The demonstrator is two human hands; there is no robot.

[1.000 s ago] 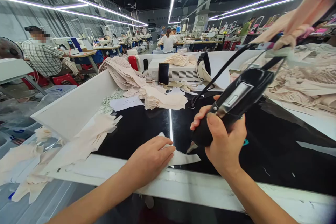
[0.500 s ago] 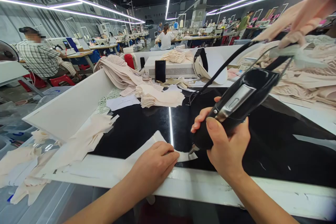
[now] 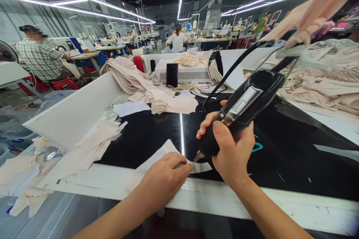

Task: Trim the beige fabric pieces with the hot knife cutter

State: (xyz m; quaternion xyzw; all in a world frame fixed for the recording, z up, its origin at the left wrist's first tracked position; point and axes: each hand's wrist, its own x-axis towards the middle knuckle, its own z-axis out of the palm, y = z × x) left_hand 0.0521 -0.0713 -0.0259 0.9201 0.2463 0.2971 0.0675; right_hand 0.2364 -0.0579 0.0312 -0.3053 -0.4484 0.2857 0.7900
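My right hand (image 3: 234, 147) is wrapped around a black corded handheld power tool (image 3: 238, 110) with a silver lever and a narrow metal tip. It is tilted, its tip down at the curved end of a pale fabric piece (image 3: 202, 168). Beside the tip, my left hand (image 3: 168, 175) presses this piece onto the black glossy work surface (image 3: 291, 157), thumb and fingers close together. Part of the fabric lies hidden under that hand. A teal loop (image 3: 257, 147) shows just right of my right hand.
Stacked cut fabric (image 3: 171, 101), a phone (image 3: 172, 74) and a white vented box (image 3: 193, 74) stand behind. More fabric heaps up on the right (image 3: 331, 78). A white panel (image 3: 75, 115) borders the left. A pale, blurred hanging shape (image 3: 311, 18) meets the tool's upper end.
My right hand and the tool have moved left, bringing the tip closer to my left fingers. The teal loop has come into sight. My left hand stays nearly in place.
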